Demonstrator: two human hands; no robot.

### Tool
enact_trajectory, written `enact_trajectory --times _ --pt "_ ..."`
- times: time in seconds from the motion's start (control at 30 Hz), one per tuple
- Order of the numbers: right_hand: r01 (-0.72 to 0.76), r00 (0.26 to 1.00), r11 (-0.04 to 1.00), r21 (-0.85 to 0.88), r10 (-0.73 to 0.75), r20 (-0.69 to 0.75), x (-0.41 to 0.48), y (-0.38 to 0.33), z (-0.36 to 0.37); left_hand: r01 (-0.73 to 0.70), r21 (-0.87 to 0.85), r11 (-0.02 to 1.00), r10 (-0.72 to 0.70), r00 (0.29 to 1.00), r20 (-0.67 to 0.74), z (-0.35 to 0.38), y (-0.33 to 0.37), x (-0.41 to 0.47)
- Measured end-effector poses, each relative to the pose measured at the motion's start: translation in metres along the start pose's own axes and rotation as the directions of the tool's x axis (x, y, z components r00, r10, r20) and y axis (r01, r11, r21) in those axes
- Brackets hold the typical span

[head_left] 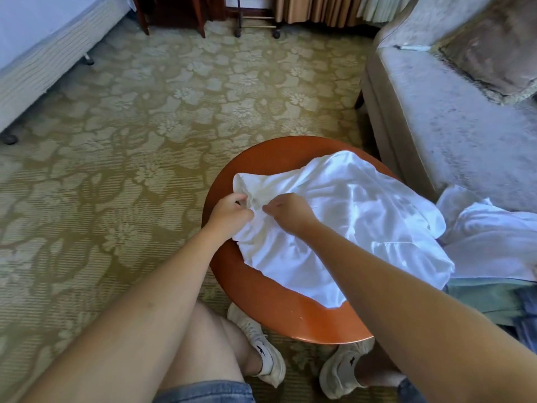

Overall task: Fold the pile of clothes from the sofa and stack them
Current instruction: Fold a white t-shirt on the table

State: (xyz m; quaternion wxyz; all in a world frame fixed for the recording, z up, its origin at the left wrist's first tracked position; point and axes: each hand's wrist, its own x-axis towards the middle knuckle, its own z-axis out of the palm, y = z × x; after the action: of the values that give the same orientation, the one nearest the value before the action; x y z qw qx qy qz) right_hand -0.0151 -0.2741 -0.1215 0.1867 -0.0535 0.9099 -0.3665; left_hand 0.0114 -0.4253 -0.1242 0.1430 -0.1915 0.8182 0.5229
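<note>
Both hands, left hand [229,209] and right hand [286,209], pinch the crumpled white cotton shirt [334,228] on the round orange-brown wooden table [279,309]; no writing legible.

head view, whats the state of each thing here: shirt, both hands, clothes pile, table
white shirt: unfolded, rumpled, spread on the table, right side reaching past the rim
left hand: pinches the shirt's left end
right hand: pinches the shirt right beside the left hand
pile of clothes: unfolded heap on the sofa
table: upright, carrying the shirt
</note>
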Motion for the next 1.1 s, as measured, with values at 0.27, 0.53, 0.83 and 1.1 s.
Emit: enact_trajectory --times 0.27,0.53,0.83,1.1 --pt "-0.018 0.999 0.999 0.051 0.020 -0.040 -0.006 -0.011 0.021 0.155 -0.347 0.925 -0.141 0.988 0.068 0.000 -0.012 -0.004" --pt "0.063 0.972 0.924 0.378 0.029 -0.234 -0.021 -0.008 -0.007 0.302 -0.436 0.848 -0.196 0.942 0.272 0.011 0.004 0.001" --pt "0.054 0.782 0.957 0.285 0.137 -0.608 -0.046 0.021 -0.092 -0.037 -0.428 0.903 -0.006 0.995 -0.097 0.007 0.039 -0.021" --pt "-0.099 0.721 0.974 0.202 0.210 -0.660 -0.085 0.052 -0.167 -0.131 -0.336 0.933 0.095 0.988 -0.123 -0.044 0.072 -0.057"
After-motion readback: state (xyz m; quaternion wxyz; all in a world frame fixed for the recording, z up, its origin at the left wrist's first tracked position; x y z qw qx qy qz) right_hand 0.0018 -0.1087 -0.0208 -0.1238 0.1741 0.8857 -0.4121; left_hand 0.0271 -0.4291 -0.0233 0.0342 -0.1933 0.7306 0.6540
